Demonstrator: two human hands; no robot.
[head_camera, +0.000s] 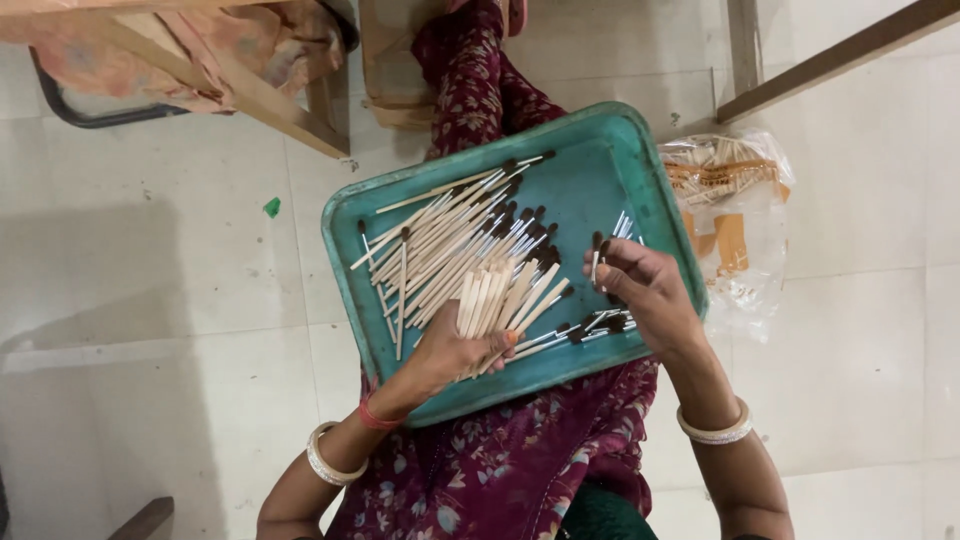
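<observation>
Left hand (455, 350), lower centre, fingers closed round fanned bundle of sticks (505, 295); right hand (640, 290) pinches few dark-tipped ones. Teal tray (600, 170) on lap, mid-frame. Sticks look light, stiff, snappable; hold mid-shaft.

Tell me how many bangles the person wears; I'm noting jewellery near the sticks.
2 in view. One pale bangle sits on the left wrist, below the left hand. The other bangle circles the right wrist, below the right hand. Sleeves may hide more.

One teal tray (640, 170); one clear plastic bag (750, 250); sticks (450, 240) too many to count.
</observation>
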